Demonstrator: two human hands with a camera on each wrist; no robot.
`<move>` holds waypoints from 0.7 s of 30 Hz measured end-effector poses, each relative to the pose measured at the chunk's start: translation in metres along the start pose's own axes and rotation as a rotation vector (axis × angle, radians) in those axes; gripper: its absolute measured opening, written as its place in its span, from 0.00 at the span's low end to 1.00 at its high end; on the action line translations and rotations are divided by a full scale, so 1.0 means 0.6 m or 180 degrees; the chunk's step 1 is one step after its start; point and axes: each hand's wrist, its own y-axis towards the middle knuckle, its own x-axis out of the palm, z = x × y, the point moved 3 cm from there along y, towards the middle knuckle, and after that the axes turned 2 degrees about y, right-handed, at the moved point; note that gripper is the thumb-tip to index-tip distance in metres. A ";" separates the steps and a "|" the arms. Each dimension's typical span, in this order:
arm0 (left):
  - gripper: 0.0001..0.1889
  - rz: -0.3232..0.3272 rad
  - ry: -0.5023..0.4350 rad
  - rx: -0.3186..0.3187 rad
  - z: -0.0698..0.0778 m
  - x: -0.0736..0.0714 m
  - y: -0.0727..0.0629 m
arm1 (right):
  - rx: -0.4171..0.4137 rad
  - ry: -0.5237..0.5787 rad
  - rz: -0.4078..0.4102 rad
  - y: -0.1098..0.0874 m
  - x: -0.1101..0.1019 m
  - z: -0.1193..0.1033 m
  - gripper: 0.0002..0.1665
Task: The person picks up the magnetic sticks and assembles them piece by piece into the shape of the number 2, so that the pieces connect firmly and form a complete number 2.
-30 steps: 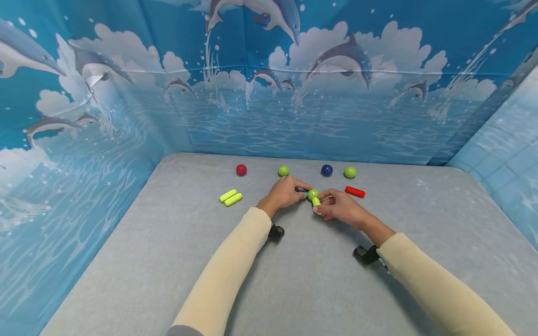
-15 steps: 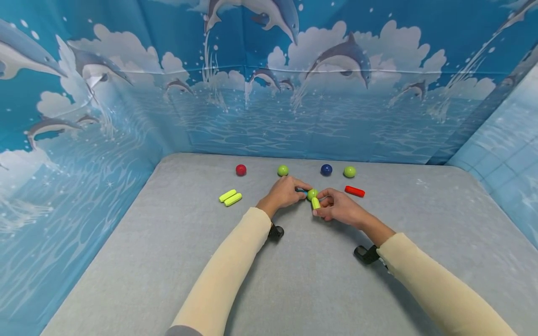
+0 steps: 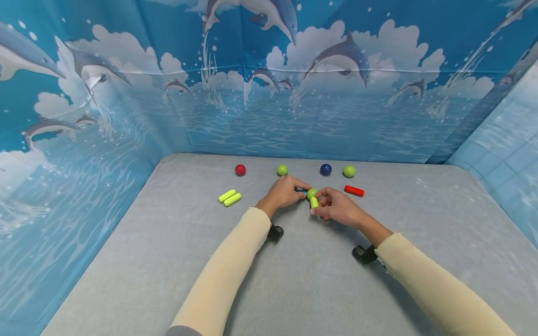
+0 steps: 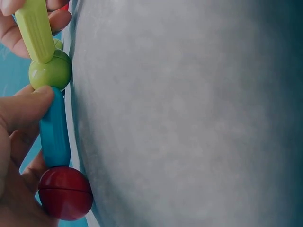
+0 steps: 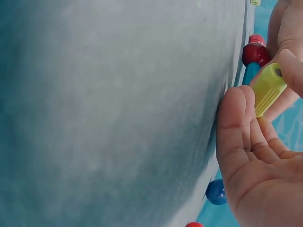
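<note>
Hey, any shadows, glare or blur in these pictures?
Head view: soft shadows on the gray tabletop beside both sleeves; left wrist: faint shine on the nearer green ball, tabletop blurry, its edge bowed; right wrist: tabletop blurry, darker at far left.

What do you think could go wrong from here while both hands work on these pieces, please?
The right hand holds a yellow rod at an angle to the blue rod that the left hand pinches, so pushing might force the green ball between them sideways. The blue ball resting on the table could roll if a hand knocks it.
</note>
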 end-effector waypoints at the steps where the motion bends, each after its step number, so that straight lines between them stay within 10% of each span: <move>1: 0.15 0.0001 -0.0004 0.0004 0.000 0.000 0.000 | 0.0002 -0.0004 -0.0006 0.000 0.000 0.000 0.34; 21: 0.15 -0.0037 -0.0027 -0.0016 0.000 0.001 -0.001 | -0.0005 -0.0293 0.0141 0.032 -0.035 0.006 0.24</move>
